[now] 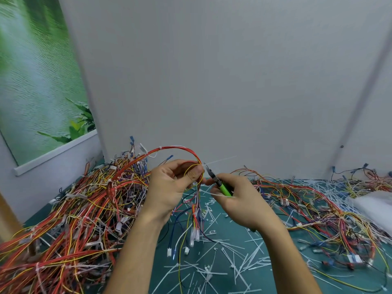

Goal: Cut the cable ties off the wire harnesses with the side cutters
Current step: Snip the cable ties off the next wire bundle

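Above the dark green cutting mat [233, 240], pinching a loop of red and yellow harness wires [180, 148] in the left hand [171, 183]. Gripping green-handled side cutters [220, 184] in the right hand [235, 200], tips at a thin white plastic cable tie [220, 160]. Seemingly the cutting step; next, squeezing shut clear of wires

Prob. a workshop rework bench: a green cutting mat [230, 232] is strewn w/ cut cable ties [252, 254], wire harnesses [84, 198] are heaped on it, and it is boxed in by plain grey partitions [212, 81].
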A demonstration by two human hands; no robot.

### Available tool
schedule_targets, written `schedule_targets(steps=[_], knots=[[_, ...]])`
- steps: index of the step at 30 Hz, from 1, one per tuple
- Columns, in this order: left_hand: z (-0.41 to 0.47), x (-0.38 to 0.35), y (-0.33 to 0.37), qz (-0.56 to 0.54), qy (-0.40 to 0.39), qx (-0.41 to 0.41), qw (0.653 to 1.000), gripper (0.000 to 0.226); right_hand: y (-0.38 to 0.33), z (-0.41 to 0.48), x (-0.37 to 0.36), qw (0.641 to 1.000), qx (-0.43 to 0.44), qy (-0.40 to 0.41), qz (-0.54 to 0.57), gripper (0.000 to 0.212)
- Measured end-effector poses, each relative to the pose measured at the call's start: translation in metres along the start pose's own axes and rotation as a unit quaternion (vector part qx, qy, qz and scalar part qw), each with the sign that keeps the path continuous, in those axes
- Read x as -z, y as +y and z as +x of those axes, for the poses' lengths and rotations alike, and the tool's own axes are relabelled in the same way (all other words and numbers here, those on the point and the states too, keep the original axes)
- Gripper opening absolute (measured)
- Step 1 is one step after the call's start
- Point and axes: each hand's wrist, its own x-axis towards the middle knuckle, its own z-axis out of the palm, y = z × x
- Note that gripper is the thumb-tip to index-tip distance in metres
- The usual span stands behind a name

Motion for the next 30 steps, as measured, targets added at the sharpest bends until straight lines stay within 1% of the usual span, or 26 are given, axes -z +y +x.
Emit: schedule_targets(steps=[3, 8, 10, 14, 18, 21, 22, 25, 29, 30], knots=[[-0.001, -0.001, 0.0, 0.006, -0.006, 0.002, 1.0, 0.017, -0.003, 0.001, -0.002, 1.0, 0.004, 0.014, 0.025, 0.016], [0.001, -0.001, -0.002, 0.017, 0.006, 0.018, 1.0, 0.022, -0.006, -0.001, -0.006, 0.999, -0.004, 0.018, 0.035, 0.031], [0.0, -0.001, -0.002, 0.017, -0.003, 0.022, 1.0, 0.024, -0.007, -0.001, -0.005, 0.999, -0.01, 0.011, 0.029, 0.029], [-0.001, -0.002, -0.002, 0.051, -0.015, 0.025, 0.998, 0.027, -0.009, 0.0, -0.007, 1.0, -0.001, 0.0, 0.021, 0.028], [-0.002, 0.0, -0.001, 0.052, -0.015, 0.031, 0.998, 0.026, -0.009, -0.001, -0.011, 1.0, -0.003, -0.011, 0.02, 0.024], [-0.003, 0.002, 0.003, 0.043, -0.018, 0.032, 0.998, 0.02, -0.01, -0.001, -0.01, 0.999, 0.007, -0.035, 0.024, 0.013], [-0.003, 0.002, 0.003, 0.041, -0.019, 0.031, 0.998, 0.017, -0.011, -0.001, -0.01, 0.999, 0.009, -0.048, 0.022, 0.012], [-0.003, 0.002, 0.003, 0.051, -0.019, 0.023, 0.998, 0.015, -0.006, -0.001, -0.004, 0.997, 0.008, -0.08, 0.02, 0.019], [-0.003, 0.003, 0.001, 0.062, -0.016, 0.018, 0.998, 0.017, 0.001, -0.002, 0.001, 0.993, -0.013, -0.118, 0.018, 0.022], [-0.002, 0.004, -0.001, 0.065, -0.012, 0.018, 0.998, 0.018, 0.001, -0.002, -0.001, 0.992, -0.02, -0.119, 0.02, 0.02]])
